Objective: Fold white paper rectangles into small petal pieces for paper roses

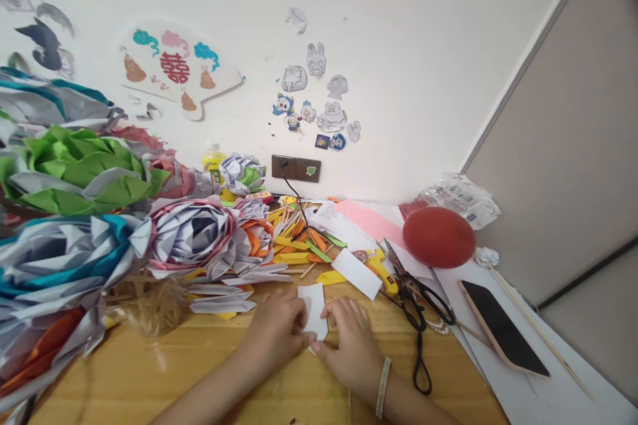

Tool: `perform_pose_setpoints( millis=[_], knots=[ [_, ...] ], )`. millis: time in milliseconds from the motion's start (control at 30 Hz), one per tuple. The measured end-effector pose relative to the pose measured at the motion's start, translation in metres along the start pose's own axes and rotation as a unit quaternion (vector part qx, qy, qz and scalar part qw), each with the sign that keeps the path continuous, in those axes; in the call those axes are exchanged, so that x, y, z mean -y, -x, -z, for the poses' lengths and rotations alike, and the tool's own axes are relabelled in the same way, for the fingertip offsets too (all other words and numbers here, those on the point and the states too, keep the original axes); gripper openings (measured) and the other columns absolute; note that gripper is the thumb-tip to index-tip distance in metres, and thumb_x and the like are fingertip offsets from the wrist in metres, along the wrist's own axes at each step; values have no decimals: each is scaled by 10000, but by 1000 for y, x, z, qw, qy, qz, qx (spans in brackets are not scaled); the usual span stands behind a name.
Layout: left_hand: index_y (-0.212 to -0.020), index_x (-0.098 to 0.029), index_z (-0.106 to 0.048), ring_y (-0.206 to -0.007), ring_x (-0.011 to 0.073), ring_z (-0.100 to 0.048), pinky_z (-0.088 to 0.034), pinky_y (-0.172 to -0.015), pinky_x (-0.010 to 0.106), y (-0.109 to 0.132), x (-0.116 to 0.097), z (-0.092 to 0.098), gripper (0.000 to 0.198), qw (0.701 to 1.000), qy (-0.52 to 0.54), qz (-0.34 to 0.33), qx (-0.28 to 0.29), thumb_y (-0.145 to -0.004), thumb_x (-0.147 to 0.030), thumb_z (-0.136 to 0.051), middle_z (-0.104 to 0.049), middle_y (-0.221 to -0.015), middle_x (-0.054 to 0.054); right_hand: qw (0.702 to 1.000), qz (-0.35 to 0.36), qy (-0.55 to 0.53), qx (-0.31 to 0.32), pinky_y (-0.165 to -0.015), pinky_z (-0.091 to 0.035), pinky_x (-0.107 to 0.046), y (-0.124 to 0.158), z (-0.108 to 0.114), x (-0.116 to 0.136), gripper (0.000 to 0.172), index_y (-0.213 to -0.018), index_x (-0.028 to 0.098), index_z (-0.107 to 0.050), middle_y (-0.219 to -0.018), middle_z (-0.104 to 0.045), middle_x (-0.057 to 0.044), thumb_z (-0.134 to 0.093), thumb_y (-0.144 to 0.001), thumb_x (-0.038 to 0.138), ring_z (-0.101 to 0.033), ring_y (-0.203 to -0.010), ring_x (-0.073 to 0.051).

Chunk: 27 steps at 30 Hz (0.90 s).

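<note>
A small white paper piece [314, 309] lies on the wooden table between my two hands, its lower end narrower than its top. My left hand [282, 322] pinches its left edge, thumb near the bottom. From the other side, my right hand [349, 339], with a beaded bracelet at the wrist, grips the lower right edge with thumb and fingertips. Just beyond lies another white paper rectangle [357, 273]. Folded white paper strips [224, 299] rest to the left of my left hand.
Large folded-paper flowers [189, 232] crowd the left side. Black scissors [413, 292], a yellow glue gun [383, 272], a red balloon [438, 236] and a phone [503, 325] lie on the right. Coloured folded strips [299, 249] and a black cable [294, 192] are behind.
</note>
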<state>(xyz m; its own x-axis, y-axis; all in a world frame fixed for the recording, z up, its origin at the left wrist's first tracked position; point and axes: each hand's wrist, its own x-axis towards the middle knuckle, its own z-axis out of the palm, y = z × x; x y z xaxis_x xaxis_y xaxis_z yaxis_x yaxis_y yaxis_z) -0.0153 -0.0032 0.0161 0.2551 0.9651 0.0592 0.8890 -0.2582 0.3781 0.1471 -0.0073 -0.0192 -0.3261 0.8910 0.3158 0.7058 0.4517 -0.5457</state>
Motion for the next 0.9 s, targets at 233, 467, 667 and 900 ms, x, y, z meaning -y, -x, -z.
perform_pose_setpoints(
  millis=[233,467,667,900],
  knots=[
    [-1008,-206,-570,-937,232,-515,-391,-783,340,-8,19,4,258,996,-41,-11,-79,-769,-160,-483,-595,-1001,76,998,-3,-28,55,-732,-330,-325,-7,9,-4,298,-869,217,-513,-812,-531,4,-629,-603,152,-461,-807,-202],
    [-1177,-280,-474,-1185,259,-366,-303,-972,450,-4,21,-4,478,980,-28,-190,-60,-753,-63,-427,-427,-1324,64,993,22,-82,86,-765,-354,-311,-22,31,-27,312,-886,204,-546,-865,-559,-8,-536,-622,38,-474,-862,-195],
    [-1034,-245,-530,-1058,255,-469,-349,-909,404,-1,12,0,427,993,46,-107,-35,-638,-87,-512,-560,-1130,61,999,43,-27,0,-753,-355,-317,-22,36,-17,211,-829,197,-558,-866,-551,-30,-534,-683,47,-469,-869,-201],
    [-1061,-203,-391,-559,142,-496,-361,-532,220,-4,7,-17,338,962,267,23,-41,-728,-172,-438,-474,-578,-66,954,279,107,14,-678,-320,-317,-10,25,3,68,-812,222,-571,-793,-576,5,-579,-751,194,-455,-743,-170]
  ],
)
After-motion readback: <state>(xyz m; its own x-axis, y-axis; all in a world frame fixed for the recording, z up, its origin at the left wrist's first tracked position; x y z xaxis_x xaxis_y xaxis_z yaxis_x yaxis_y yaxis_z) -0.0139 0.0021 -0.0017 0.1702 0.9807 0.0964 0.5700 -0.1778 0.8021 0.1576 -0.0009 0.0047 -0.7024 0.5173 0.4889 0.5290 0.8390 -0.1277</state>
